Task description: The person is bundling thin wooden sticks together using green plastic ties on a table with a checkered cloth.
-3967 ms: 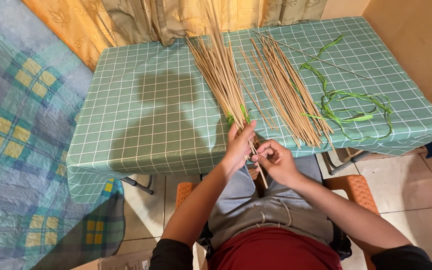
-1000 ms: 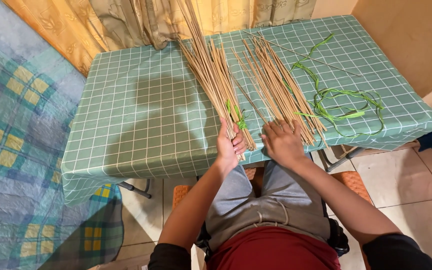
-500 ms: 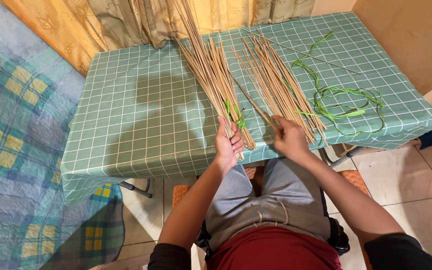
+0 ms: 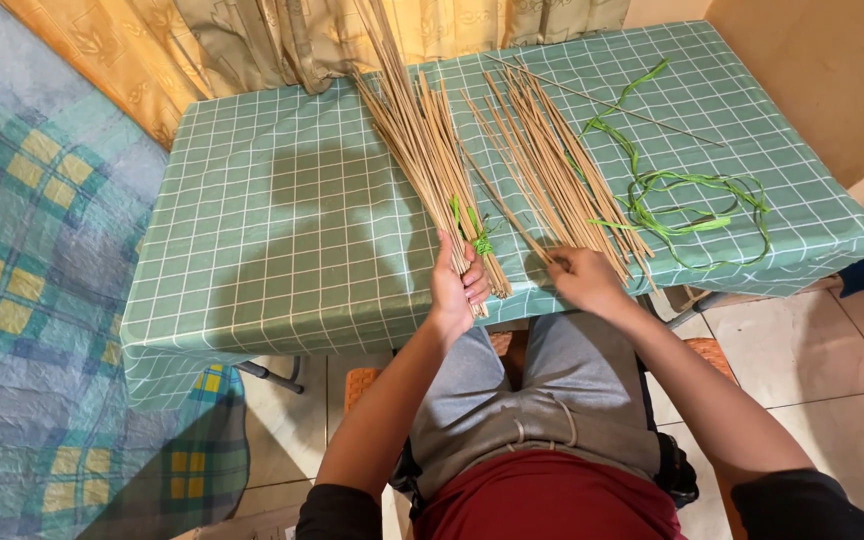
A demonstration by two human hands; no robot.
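I sit at a table covered by a green checked cloth [image 4: 282, 250]. My left hand [image 4: 455, 283] grips the near end of a bundle of long tan sticks [image 4: 414, 130] tied with a green strip [image 4: 474, 232]. My right hand [image 4: 584, 279] pinches the near end of a single stick [image 4: 502, 205] that slants up and left across the cloth. Just beyond that hand a loose pile of the same sticks [image 4: 552, 160] fans out. Green ribbon strips [image 4: 682, 200] lie curled to the right of the pile.
Yellow patterned curtains [image 4: 252, 40] hang behind the table. A blue and yellow checked blanket [image 4: 22, 280] lies to the left. An orange stool edge [image 4: 707, 355] shows by my right leg, over a tiled floor [image 4: 812, 340].
Four seconds ago both hands worked together on the bundle's end in front of the table. Since then the bundle was laid on the table, and my right hand shifted to the loose pile and took one stick.
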